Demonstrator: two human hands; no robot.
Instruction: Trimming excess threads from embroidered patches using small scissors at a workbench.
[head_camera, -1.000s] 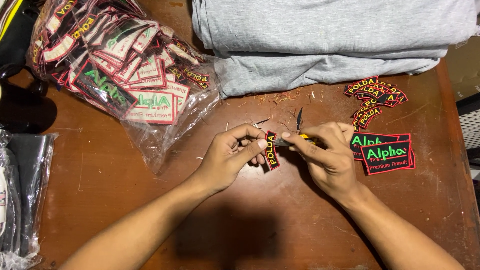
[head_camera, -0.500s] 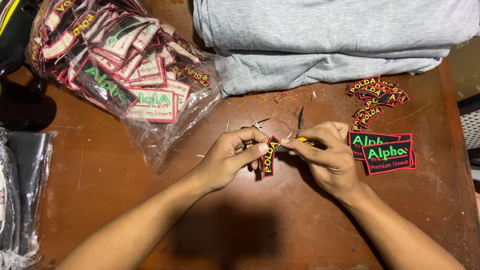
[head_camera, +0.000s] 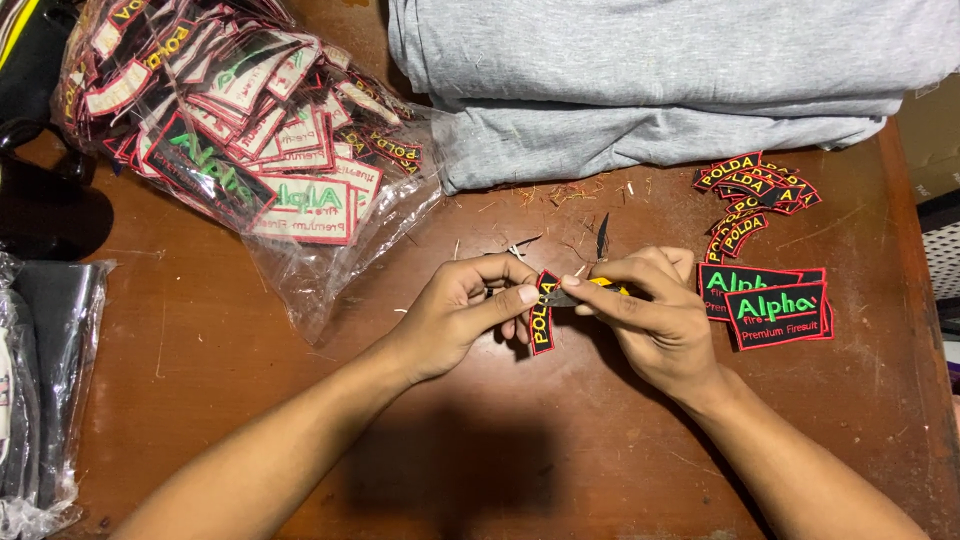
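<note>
Hands meet near the middle of a brown wooden table (head_camera: 250, 400), over bare wood. The left hand (head_camera: 460, 315) pinches a small curved patch (head_camera: 542, 315), black with a red border and yellow lettering, between thumb and forefinger, holding it on edge just above the tabletop. The right hand (head_camera: 650, 320) is clenched around a small yellow-handled cutter (head_camera: 585, 292), whose metal tip touches the upper edge of the patch.

Just right of the right hand lies a short stack of rectangular patches (head_camera: 775, 310), black with green letters and red borders, almost touching the knuckles. Beyond it, towards the far right edge, a loose heap of curved patches (head_camera: 755, 195) fans out. Thread trimmings (head_camera: 560, 200) are scattered on the wood just beyond the hands.

A clear plastic bag (head_camera: 300, 260) stuffed with more patches fills the far left corner, its open mouth sagging towards the left hand but well apart from it. Folded grey cloth (head_camera: 660, 90) covers the far side, its near edge close to the trimmings. At the left edge lies a dark bundle in plastic wrap (head_camera: 40, 380).

Open room remains on the near side, where bare wood runs beneath both forearms to the table's front edge.
</note>
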